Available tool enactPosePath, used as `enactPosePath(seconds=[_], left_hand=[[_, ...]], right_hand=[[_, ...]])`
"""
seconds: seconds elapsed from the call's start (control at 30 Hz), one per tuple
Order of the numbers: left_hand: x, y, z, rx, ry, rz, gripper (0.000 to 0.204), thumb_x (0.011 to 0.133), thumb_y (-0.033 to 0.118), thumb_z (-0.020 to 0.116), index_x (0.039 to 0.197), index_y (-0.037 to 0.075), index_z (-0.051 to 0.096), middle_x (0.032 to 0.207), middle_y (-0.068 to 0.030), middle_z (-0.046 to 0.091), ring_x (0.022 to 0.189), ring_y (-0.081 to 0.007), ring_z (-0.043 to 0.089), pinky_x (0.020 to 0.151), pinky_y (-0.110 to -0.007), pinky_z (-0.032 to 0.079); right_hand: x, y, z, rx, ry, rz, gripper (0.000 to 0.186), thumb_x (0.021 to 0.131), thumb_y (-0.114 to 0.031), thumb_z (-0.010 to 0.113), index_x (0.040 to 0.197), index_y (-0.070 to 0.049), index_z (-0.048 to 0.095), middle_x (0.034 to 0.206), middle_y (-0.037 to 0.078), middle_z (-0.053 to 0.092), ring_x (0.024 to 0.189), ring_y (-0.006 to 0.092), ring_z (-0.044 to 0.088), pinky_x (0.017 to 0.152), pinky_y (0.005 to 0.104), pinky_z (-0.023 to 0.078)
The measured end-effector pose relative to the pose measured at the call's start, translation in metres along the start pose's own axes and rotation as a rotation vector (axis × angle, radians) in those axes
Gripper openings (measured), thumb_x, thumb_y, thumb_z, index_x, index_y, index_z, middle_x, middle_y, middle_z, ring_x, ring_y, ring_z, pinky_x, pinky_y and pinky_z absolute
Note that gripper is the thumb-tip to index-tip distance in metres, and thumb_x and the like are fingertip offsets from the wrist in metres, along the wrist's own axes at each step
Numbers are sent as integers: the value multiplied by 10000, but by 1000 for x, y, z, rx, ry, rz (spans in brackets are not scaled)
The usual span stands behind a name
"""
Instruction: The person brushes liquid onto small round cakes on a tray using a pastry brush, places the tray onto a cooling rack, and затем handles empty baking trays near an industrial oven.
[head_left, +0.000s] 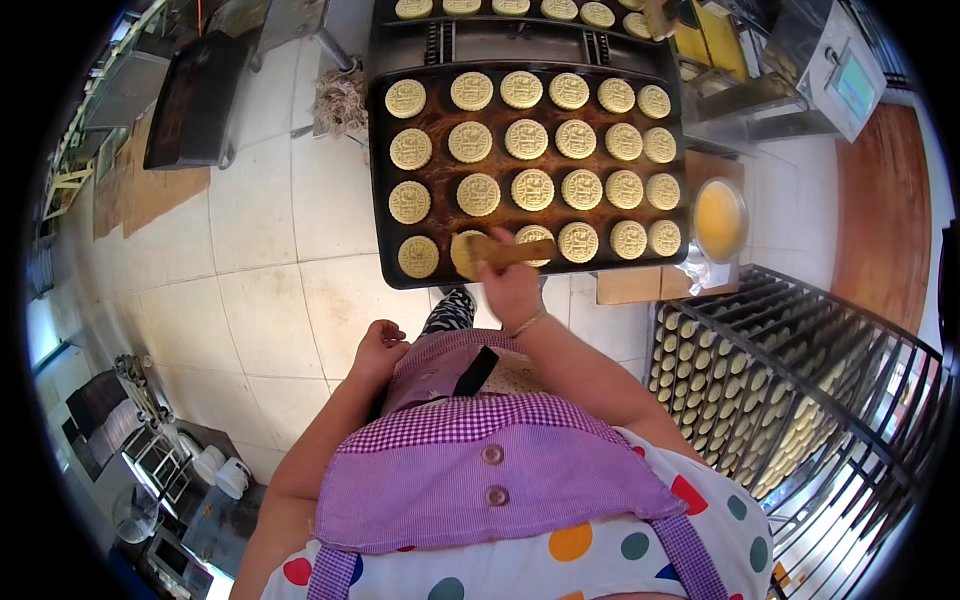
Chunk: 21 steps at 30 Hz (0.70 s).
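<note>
From up here I see my right hand (510, 285) closed around a wooden-handled brush (497, 252), its bristle end lying over a round stamped pastry (468, 250) in the front row of the dark baking tray (380, 200). I judge the brush light and stiff along the handle, soft only at the bristles, and best held where it is held now, near the rear of the handle, so the tip can drag lightly. The pastries look like raw, embossed dough: soft, easily dented, and I would not pinch them from the sides. My left hand (378, 350) holds nothing, fingers loosely curled against the purple checked apron (480, 470) at my waist. A metal bowl of yellow liquid (719, 218), egg wash by the look of it, sits just beside the tray's right edge on a wooden board (640, 285). A second tray of pastries (520, 10) lies beyond the first. To my right stands a wire rack (800, 370) loaded with more pieces. The floor (260, 260) is pale tile, with cardboard sheets off to the left.
</note>
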<state>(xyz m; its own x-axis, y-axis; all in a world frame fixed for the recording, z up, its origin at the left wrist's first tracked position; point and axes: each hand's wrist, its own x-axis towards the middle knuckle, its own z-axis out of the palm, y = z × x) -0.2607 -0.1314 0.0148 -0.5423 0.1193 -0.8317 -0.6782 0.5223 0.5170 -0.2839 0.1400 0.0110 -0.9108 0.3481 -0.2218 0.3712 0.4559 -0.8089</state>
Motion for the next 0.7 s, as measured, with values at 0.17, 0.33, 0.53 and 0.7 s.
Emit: enactPosePath(seconds=[0.17,0.33,0.53,0.7], left_hand=[[-3,-10,1,14,-8,-41,403,757,82,678,1088,-2,463,1026,-128,594,944,-205,577,842,-324,473],[0,-20,4,48,-30,-54,404,754,75,675,1089,-1,463,1022,-125,590,932,-203,576,830,-327,477],[1,8,11,34,-12,-12,414,751,68,678,1094,0,456,1012,-119,583,916,-198,572,830,-313,474],[-5,-3,12,21,27,-46,453,738,86,671,1118,-19,447,1040,-144,595,942,-226,600,823,-326,490]], right_hand=[[31,77,-145,-13,455,3,358,823,-155,606,1160,-42,559,950,161,670,840,265,668,697,359,525],[24,95,-173,-70,347,132,387,813,-102,614,1185,-24,537,1007,135,656,895,239,648,754,343,513],[3,84,-112,39,174,208,433,802,-216,641,1165,-3,541,961,195,651,920,341,622,796,408,482],[37,136,-254,-194,467,268,417,774,-161,656,1158,-24,571,936,154,675,845,261,665,742,341,507]])
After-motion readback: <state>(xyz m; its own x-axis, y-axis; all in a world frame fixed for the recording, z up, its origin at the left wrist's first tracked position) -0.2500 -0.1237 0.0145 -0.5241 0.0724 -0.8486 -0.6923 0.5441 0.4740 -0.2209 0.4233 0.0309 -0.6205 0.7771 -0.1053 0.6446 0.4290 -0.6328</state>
